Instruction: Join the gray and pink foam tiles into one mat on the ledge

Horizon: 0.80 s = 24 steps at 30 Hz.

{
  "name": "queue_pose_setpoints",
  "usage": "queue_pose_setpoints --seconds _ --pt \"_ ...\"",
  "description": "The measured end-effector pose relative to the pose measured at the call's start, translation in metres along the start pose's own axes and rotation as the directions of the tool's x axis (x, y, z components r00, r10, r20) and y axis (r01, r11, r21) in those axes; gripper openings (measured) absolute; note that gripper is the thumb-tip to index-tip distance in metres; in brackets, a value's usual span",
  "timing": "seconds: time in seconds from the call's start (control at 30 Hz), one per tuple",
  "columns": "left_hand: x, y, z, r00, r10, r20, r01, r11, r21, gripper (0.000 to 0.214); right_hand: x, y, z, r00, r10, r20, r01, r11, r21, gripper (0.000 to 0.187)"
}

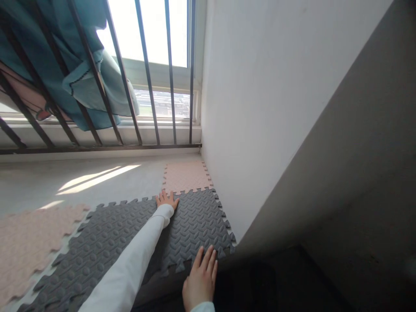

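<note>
Two hands press flat on the grey mat [201, 216], fingers spread and gripping nothing: the left hand [167, 200] at its 12 o'clock seam with the pink mat [185, 177], the right hand [201, 277] at its 6 o'clock edge. It lies in the corner, wall [260, 108] at 3 o'clock; uneven pressing could, I judge, pop the seam's teeth or buckle the foam. Roughly square, it shows no clear long axis

The left arm [130, 260], sleeved in white, is stretched far forward; the left hand [167, 200] is laid palm down, fingers [161, 196] spread; the right hand [200, 277] is held close to the body, flattened, fingers extended together.
</note>
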State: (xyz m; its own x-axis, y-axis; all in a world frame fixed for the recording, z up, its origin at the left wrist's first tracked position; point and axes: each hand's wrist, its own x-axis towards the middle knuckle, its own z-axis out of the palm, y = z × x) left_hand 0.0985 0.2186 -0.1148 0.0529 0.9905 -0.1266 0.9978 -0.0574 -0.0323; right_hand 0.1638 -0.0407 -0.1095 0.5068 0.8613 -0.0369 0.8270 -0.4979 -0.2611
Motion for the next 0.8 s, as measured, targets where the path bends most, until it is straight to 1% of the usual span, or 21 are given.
queue_pose_setpoints --seconds 0.07,0.17,0.27,0.33,0.43,0.5,0.57,0.63,0.7,0.73,0.77,0.8 --pt "0.001 -0.012 -0.002 0.998 0.051 0.026 -0.051 0.999 0.005 0.063 0.001 0.000 0.006 1.000 0.003 -0.014 -0.003 1.000 -0.016 0.074" --pt "0.006 -0.022 -0.009 0.989 0.131 0.074 -0.132 0.991 0.014 0.061 0.002 0.000 0.011 1.000 0.005 -0.027 -0.006 0.999 -0.035 0.076" --pt "0.011 -0.024 -0.017 0.976 0.137 0.167 -0.139 0.990 -0.002 0.058 0.002 -0.001 0.010 1.000 0.012 -0.022 -0.012 0.999 -0.033 0.076" --pt "0.013 -0.024 -0.020 0.970 0.138 0.202 -0.138 0.990 -0.016 0.057 0.002 -0.001 0.008 1.000 0.015 -0.017 -0.016 0.999 -0.031 0.074" --pt "0.007 -0.031 -0.019 0.958 0.206 0.202 -0.203 0.979 -0.034 0.053 0.003 -0.001 0.008 1.000 0.012 -0.014 -0.012 0.999 -0.044 0.072" --pt "-0.004 -0.046 -0.017 0.944 0.264 0.199 -0.261 0.965 -0.038 0.050 0.003 0.001 0.008 1.000 0.006 -0.015 -0.007 0.999 -0.052 0.073" --pt "-0.021 -0.074 -0.014 0.946 0.263 0.190 -0.264 0.964 -0.019 0.051 0.003 0.003 0.007 1.000 -0.010 -0.025 0.008 0.999 -0.053 0.073" --pt "-0.043 -0.112 -0.012 0.969 0.187 0.159 -0.193 0.981 0.024 0.053 0.002 0.005 0.006 0.999 -0.033 -0.038 0.031 0.998 -0.058 0.071" --pt "-0.068 -0.159 -0.012 0.993 0.049 0.109 -0.058 0.995 0.081 0.050 0.002 0.006 0.004 0.998 -0.051 -0.043 0.048 0.996 -0.079 0.068" --pt "-0.081 -0.182 -0.012 0.996 -0.034 0.088 0.025 0.994 0.106 0.046 0.003 0.007 0.003 0.998 -0.054 -0.041 0.050 0.994 -0.096 0.067" --pt "-0.094 -0.205 -0.012 0.989 -0.125 0.075 0.115 0.985 0.126 0.043 0.003 0.007 0.003 0.998 -0.055 -0.038 0.050 0.992 -0.115 0.067" --pt "-0.108 -0.226 -0.013 0.974 -0.213 0.071 0.202 0.969 0.140 0.039 0.004 0.008 0.003 0.998 -0.055 -0.034 0.050 0.990 -0.131 0.066"
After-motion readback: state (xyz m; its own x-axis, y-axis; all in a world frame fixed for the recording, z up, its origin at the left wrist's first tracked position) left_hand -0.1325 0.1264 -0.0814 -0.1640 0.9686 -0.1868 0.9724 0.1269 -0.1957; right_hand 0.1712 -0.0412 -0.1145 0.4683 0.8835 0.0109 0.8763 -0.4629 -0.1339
